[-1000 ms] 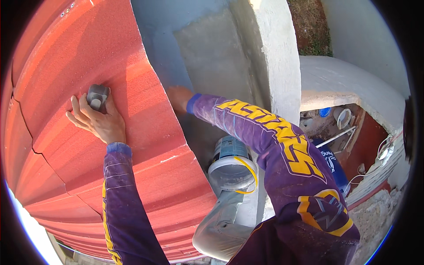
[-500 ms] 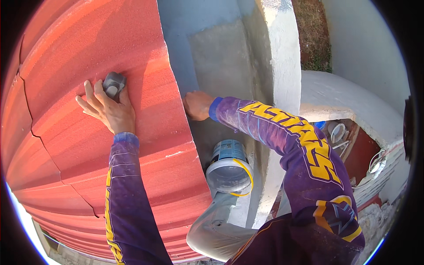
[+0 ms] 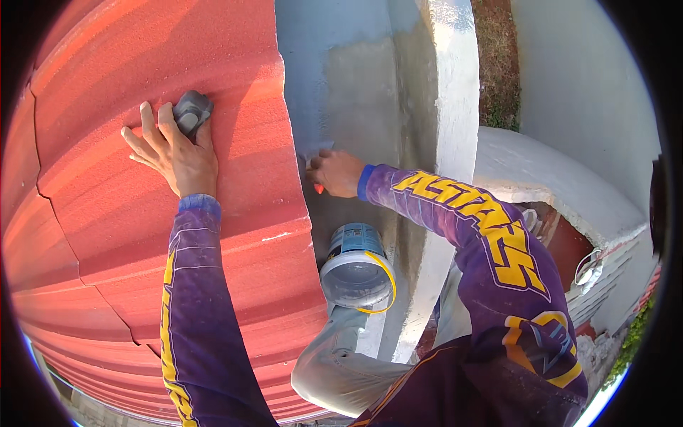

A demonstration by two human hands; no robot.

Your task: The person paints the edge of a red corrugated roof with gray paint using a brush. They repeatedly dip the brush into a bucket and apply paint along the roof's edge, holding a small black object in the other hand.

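My left hand (image 3: 183,160) leans on the red ribbed roof sheet (image 3: 242,185), its outer fingers spread. A small dark grey rounded object (image 3: 193,112) sits between thumb and index finger. Over the grey concrete gutter (image 3: 363,85), beside the sheet's edge, my right hand (image 3: 336,173) is closed round what looks like a paintbrush (image 3: 319,188). Its red handle end pokes out below the fist, and the rest is mostly hidden. Wet-looking blue-grey coating covers the gutter's far and left part. Nearer me stands a pail (image 3: 358,274) with a blue label and yellow handle.
A whitish concrete parapet (image 3: 455,92) runs along the gutter's right side. Beyond it are a curved concrete ledge (image 3: 562,171), an opening with stored items, and a loose cable (image 3: 587,270). My bent leg (image 3: 341,363) is close behind the pail.
My right hand has shifted slightly right, and the red handle end now shows. My left hand has moved a little farther up the roof sheet with the dark grey object.
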